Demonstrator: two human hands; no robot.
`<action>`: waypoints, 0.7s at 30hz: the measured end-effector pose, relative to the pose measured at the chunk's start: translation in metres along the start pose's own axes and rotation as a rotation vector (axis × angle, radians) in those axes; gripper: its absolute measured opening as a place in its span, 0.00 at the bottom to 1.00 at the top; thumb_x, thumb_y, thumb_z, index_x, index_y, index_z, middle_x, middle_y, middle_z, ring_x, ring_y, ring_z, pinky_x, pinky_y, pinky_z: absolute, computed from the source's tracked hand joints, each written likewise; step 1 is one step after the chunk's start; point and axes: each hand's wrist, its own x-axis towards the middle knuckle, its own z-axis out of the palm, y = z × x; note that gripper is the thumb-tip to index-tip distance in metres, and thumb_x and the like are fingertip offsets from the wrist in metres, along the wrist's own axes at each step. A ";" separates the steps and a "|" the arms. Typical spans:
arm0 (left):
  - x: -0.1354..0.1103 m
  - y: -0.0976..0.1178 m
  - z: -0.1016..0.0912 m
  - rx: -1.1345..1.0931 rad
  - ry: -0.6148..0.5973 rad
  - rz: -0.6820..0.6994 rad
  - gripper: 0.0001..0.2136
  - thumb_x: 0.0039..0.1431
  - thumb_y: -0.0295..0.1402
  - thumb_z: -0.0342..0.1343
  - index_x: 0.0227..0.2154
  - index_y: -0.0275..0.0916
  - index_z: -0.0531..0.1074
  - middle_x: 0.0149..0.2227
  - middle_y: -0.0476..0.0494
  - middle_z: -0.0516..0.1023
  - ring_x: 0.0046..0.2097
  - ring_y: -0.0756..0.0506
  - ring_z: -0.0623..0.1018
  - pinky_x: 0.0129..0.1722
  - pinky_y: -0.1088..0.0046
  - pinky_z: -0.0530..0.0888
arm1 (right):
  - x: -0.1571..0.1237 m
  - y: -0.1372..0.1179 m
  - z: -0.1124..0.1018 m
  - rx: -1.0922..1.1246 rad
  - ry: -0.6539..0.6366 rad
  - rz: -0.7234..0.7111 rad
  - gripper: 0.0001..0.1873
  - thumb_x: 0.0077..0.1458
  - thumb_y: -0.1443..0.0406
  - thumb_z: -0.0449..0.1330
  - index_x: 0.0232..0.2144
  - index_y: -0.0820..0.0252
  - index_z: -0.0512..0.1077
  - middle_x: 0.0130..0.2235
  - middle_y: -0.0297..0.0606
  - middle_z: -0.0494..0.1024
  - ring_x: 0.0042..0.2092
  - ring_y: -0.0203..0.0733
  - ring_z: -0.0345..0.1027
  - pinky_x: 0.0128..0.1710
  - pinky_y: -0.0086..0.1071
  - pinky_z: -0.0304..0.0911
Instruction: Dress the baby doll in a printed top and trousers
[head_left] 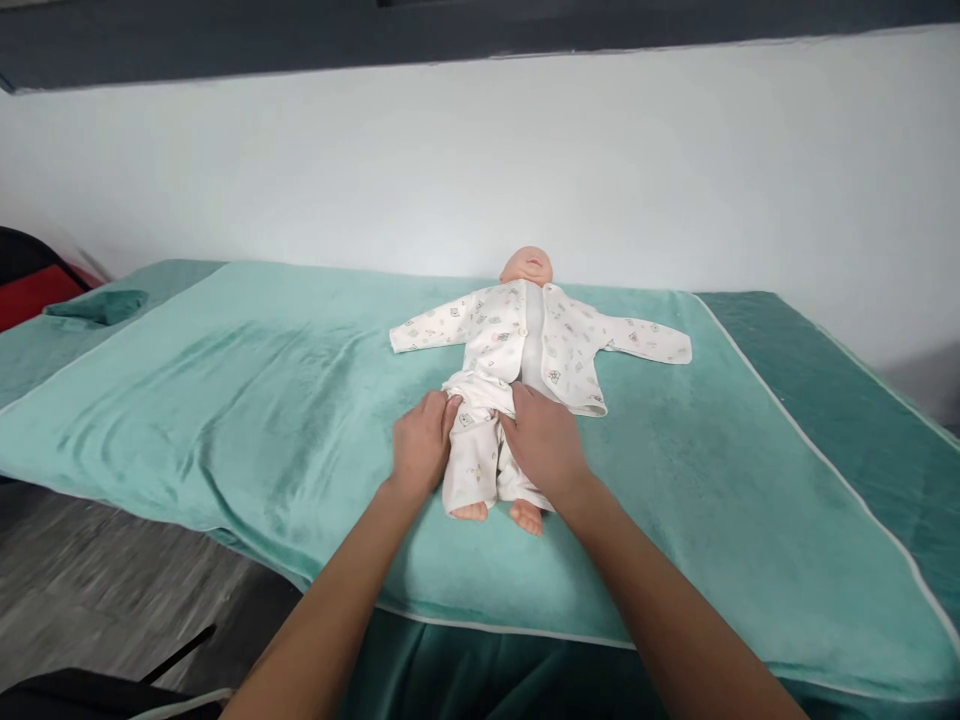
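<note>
A baby doll [527, 266] lies on its back on a light green towel [247, 400], head toward the wall. It wears a white patterned jacket [570, 345], open down the front with the sleeves spread out, and matching trousers [474, 455]. Its bare feet [499, 514] point toward me. My left hand [420, 446] grips the trousers' waist on the doll's left side as I see it, fingers curled into the cloth. My right hand [544, 440] holds the waist on the other side, fingers closed on the fabric.
The towel covers a bed with a darker green sheet [840, 400] showing at the right. A folded green cloth [97, 306] lies at the far left beside something red [34, 295]. A white wall stands behind. Grey floor [97, 590] lies below left.
</note>
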 end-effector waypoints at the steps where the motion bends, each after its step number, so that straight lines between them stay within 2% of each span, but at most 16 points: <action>1: 0.005 -0.001 0.002 0.046 0.013 0.009 0.17 0.73 0.43 0.39 0.30 0.42 0.62 0.30 0.45 0.72 0.30 0.45 0.70 0.30 0.69 0.55 | 0.001 0.000 0.000 -0.002 -0.004 0.011 0.05 0.67 0.64 0.53 0.41 0.57 0.68 0.39 0.39 0.79 0.39 0.47 0.74 0.31 0.36 0.50; 6: 0.020 -0.005 0.011 0.126 0.068 0.015 0.16 0.73 0.42 0.41 0.32 0.41 0.65 0.33 0.43 0.75 0.30 0.45 0.72 0.30 0.70 0.54 | 0.004 -0.001 -0.001 0.023 -0.014 0.046 0.05 0.66 0.64 0.53 0.41 0.56 0.68 0.37 0.40 0.79 0.39 0.48 0.74 0.30 0.36 0.49; 10: 0.019 -0.007 0.011 0.037 0.083 -0.001 0.16 0.71 0.43 0.44 0.31 0.41 0.66 0.31 0.45 0.73 0.30 0.45 0.71 0.30 0.70 0.56 | 0.002 -0.002 0.000 0.065 0.004 0.070 0.05 0.65 0.63 0.54 0.40 0.56 0.69 0.35 0.39 0.79 0.38 0.47 0.73 0.30 0.36 0.48; 13: 0.019 -0.009 0.008 -0.215 0.112 -0.047 0.14 0.69 0.44 0.46 0.30 0.42 0.66 0.29 0.47 0.72 0.32 0.45 0.72 0.33 0.70 0.62 | -0.002 -0.001 0.003 0.121 0.028 0.060 0.05 0.63 0.61 0.55 0.39 0.55 0.69 0.34 0.39 0.78 0.37 0.47 0.72 0.29 0.35 0.48; 17: 0.033 -0.013 0.007 -0.765 0.199 -0.236 0.12 0.67 0.44 0.49 0.33 0.42 0.68 0.34 0.47 0.75 0.38 0.46 0.75 0.39 0.71 0.70 | -0.011 0.005 0.006 0.274 0.066 0.005 0.04 0.61 0.62 0.55 0.38 0.55 0.68 0.36 0.37 0.77 0.37 0.45 0.70 0.31 0.34 0.52; 19: 0.045 -0.012 0.007 -0.947 0.146 -0.283 0.10 0.63 0.43 0.55 0.34 0.41 0.70 0.37 0.47 0.76 0.40 0.47 0.75 0.41 0.72 0.71 | -0.016 0.009 0.006 0.408 0.108 -0.021 0.06 0.62 0.61 0.55 0.39 0.55 0.68 0.38 0.37 0.77 0.39 0.44 0.70 0.35 0.34 0.57; 21: 0.053 -0.006 0.005 -0.998 0.024 -0.273 0.09 0.58 0.41 0.59 0.34 0.40 0.73 0.35 0.48 0.76 0.38 0.48 0.75 0.40 0.72 0.71 | -0.021 0.014 0.005 0.591 0.149 -0.060 0.08 0.64 0.58 0.54 0.40 0.55 0.68 0.40 0.37 0.77 0.41 0.43 0.70 0.40 0.35 0.61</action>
